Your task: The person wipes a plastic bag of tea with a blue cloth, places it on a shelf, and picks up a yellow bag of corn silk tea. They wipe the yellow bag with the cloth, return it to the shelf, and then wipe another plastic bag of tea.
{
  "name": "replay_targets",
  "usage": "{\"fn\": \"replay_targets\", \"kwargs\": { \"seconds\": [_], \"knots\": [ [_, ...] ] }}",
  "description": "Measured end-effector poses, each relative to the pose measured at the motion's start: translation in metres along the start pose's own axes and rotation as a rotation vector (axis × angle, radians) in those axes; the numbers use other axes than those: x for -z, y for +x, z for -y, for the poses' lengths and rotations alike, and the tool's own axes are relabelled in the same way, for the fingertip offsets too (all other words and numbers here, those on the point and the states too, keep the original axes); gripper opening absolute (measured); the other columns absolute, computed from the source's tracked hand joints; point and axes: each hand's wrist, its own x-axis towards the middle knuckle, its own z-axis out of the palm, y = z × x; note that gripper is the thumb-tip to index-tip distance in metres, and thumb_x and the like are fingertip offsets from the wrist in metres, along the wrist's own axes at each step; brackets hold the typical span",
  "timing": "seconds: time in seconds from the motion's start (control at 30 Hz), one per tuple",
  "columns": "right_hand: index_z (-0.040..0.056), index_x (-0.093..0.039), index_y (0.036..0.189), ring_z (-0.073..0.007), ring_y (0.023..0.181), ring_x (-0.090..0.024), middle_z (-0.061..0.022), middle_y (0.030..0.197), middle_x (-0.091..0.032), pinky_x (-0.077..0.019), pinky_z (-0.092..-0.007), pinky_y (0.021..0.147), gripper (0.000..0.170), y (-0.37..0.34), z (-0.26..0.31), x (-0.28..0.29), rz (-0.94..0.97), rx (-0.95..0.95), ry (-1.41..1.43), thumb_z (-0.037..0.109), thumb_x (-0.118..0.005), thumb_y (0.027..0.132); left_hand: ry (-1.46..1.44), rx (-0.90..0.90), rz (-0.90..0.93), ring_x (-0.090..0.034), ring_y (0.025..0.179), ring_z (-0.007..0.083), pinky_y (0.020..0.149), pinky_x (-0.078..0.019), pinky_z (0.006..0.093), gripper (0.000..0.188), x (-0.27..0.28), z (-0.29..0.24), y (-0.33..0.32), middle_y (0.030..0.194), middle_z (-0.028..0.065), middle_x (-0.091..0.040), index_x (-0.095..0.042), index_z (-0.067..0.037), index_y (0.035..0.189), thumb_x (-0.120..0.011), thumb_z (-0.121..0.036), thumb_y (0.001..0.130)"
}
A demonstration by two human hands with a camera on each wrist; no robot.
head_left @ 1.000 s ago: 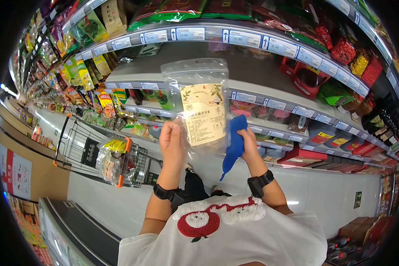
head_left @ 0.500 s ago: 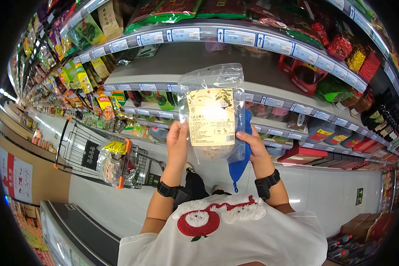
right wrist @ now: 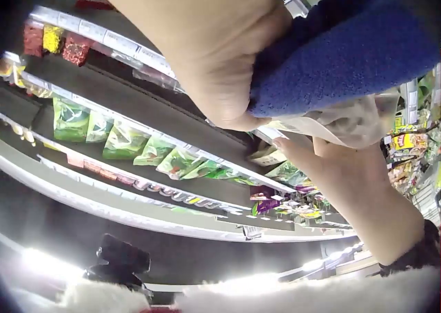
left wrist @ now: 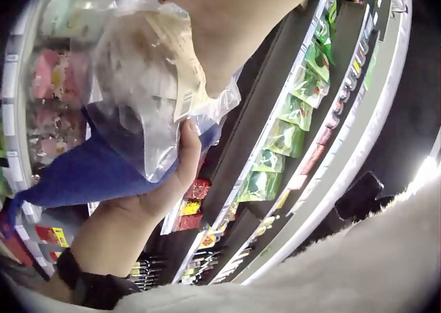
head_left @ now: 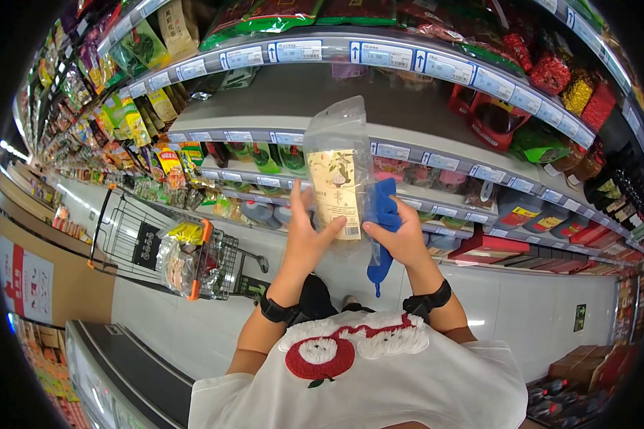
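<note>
A clear zip pouch (head_left: 336, 182) with a cream printed label stands upright before the shelves, turned at an angle in the head view. The left hand (head_left: 309, 232) holds its lower left side, thumb on the front, fingers along the left edge. At the lower right edge, the right hand (head_left: 402, 232) pinches the pouch and also grips a blue cloth (head_left: 381, 268) with a small hanging loop. The left wrist view shows the right thumb against the pouch's clear plastic (left wrist: 138, 86). In the right wrist view the blue cloth (right wrist: 344, 51) covers most of the right fingers.
Store shelves with price labels (head_left: 383, 57) curve across the front, bearing packaged foods. A shopping cart (head_left: 150, 239) with bagged goods stands at the left. Behind it is a cardboard display (head_left: 71, 275). A dark-topped case (head_left: 132, 365) stands at lower left, boxes (head_left: 579, 368) at lower right.
The pouch first moved right and faced the camera squarely, then turned to an angle. The right thumb came onto its edge, and the left thumb swung across its front.
</note>
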Motion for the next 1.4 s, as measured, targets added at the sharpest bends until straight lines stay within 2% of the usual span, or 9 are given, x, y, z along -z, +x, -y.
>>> {"fn": "replay_targets", "kwargs": {
  "seconds": [0.2, 0.4, 0.63, 0.73, 0.93, 1.07, 1.2, 1.23, 1.4],
  "knots": [
    [0.0026, -0.061, 0.089, -0.0115, 0.068, -0.057, -0.0065, 0.077, -0.061, -0.0454, -0.0258, 0.064, 0.023, -0.004, 0.013, -0.008, 0.123, 0.076, -0.231, 0.007, -0.069, 0.068, -0.504, 0.016, 0.110, -0.042, 0.118, 0.0287, 0.098, -0.0353, 0.0385, 0.118, -0.011, 0.003, 0.000, 0.133, 0.0213, -0.034, 0.013, -0.005, 0.139, -0.079, -0.019, 0.065],
    [0.0033, -0.061, 0.081, -0.0171, 0.064, -0.057, -0.0085, 0.071, -0.061, -0.0454, -0.0281, 0.062, 0.020, 0.000, 0.021, -0.006, 0.286, 0.187, -0.321, 0.009, -0.072, 0.065, -0.561, -0.061, 0.121, -0.038, 0.121, 0.0278, 0.098, -0.0351, 0.0374, 0.127, -0.018, 0.008, -0.001, 0.135, 0.0183, -0.030, 0.016, -0.010, 0.140, -0.082, -0.021, 0.059],
    [0.0028, -0.060, 0.084, -0.0234, 0.066, -0.060, -0.0119, 0.076, -0.062, -0.0460, -0.0295, 0.062, 0.022, 0.002, 0.026, -0.009, 0.319, 0.350, -0.404, 0.013, -0.072, 0.069, -0.732, 0.117, 0.380, -0.031, 0.127, 0.0220, 0.103, -0.0284, 0.0327, 0.117, -0.014, 0.034, -0.004, 0.138, 0.0109, -0.029, -0.004, -0.009, 0.144, -0.080, -0.039, 0.060],
    [0.0014, -0.060, 0.085, -0.0251, 0.068, -0.061, -0.0126, 0.078, -0.063, -0.0461, -0.0306, 0.062, 0.022, -0.001, 0.023, -0.011, 0.266, 0.250, -0.367, 0.014, -0.071, 0.071, -0.923, 0.286, 0.578, -0.030, 0.128, 0.0202, 0.103, -0.0282, 0.0324, 0.114, -0.012, 0.038, -0.012, 0.138, 0.0082, -0.030, -0.008, -0.009, 0.144, -0.079, -0.045, 0.062],
    [-0.0034, -0.058, 0.085, -0.0289, 0.067, -0.061, -0.0154, 0.074, -0.061, -0.0467, -0.0332, 0.062, 0.024, 0.005, -0.001, -0.021, -0.361, 0.309, -0.402, 0.012, -0.070, 0.072, -1.146, 0.506, 0.785, -0.043, 0.120, 0.0207, 0.098, -0.0387, 0.0360, 0.108, -0.023, 0.031, -0.025, 0.133, 0.0083, -0.039, -0.017, -0.005, 0.140, -0.075, -0.053, 0.063],
    [-0.0048, -0.053, 0.101, -0.0139, 0.077, -0.059, -0.0089, 0.083, -0.062, -0.0477, -0.0267, 0.071, 0.029, 0.013, -0.017, -0.014, -0.453, 0.367, -0.402, 0.008, -0.065, 0.078, -1.099, 0.620, 0.704, -0.049, 0.116, 0.0219, 0.097, -0.0409, 0.0378, 0.086, -0.015, 0.018, -0.043, 0.129, 0.0100, -0.047, -0.030, -0.004, 0.135, -0.062, -0.054, 0.074],
    [-0.0002, -0.042, 0.119, -0.0188, 0.099, -0.052, -0.0118, 0.109, -0.053, -0.0422, -0.0312, 0.087, 0.046, 0.011, -0.013, -0.018, -0.349, 0.349, -0.438, 0.002, -0.060, 0.077, -1.162, 0.667, 0.666, -0.049, 0.115, 0.0224, 0.098, -0.0407, 0.0388, 0.078, -0.012, 0.014, -0.054, 0.129, 0.0104, -0.047, -0.032, -0.005, 0.135, -0.054, -0.055, 0.079],
    [0.0004, -0.041, 0.118, -0.0309, 0.105, -0.047, -0.0179, 0.112, -0.046, -0.0371, -0.0382, 0.092, 0.053, 0.010, -0.011, -0.021, -0.356, 0.313, -0.331, 0.006, -0.066, 0.071, -0.948, 0.700, 0.600, -0.048, 0.116, 0.0212, 0.098, -0.0394, 0.0349, 0.070, -0.012, -0.002, -0.056, 0.130, 0.0101, -0.046, -0.030, -0.004, 0.136, -0.020, -0.056, 0.091],
    [0.0009, -0.041, 0.117, -0.0332, 0.110, -0.040, -0.0190, 0.115, -0.037, -0.0331, -0.0416, 0.095, 0.058, 0.004, -0.010, -0.026, -0.398, 0.361, -0.490, 0.007, -0.069, 0.067, -1.043, 0.653, 0.608, -0.047, 0.118, 0.0210, 0.100, -0.0388, 0.0350, 0.074, -0.015, 0.024, -0.064, 0.133, 0.0108, -0.043, -0.027, -0.004, 0.137, -0.016, -0.059, 0.090]
  ]
}}
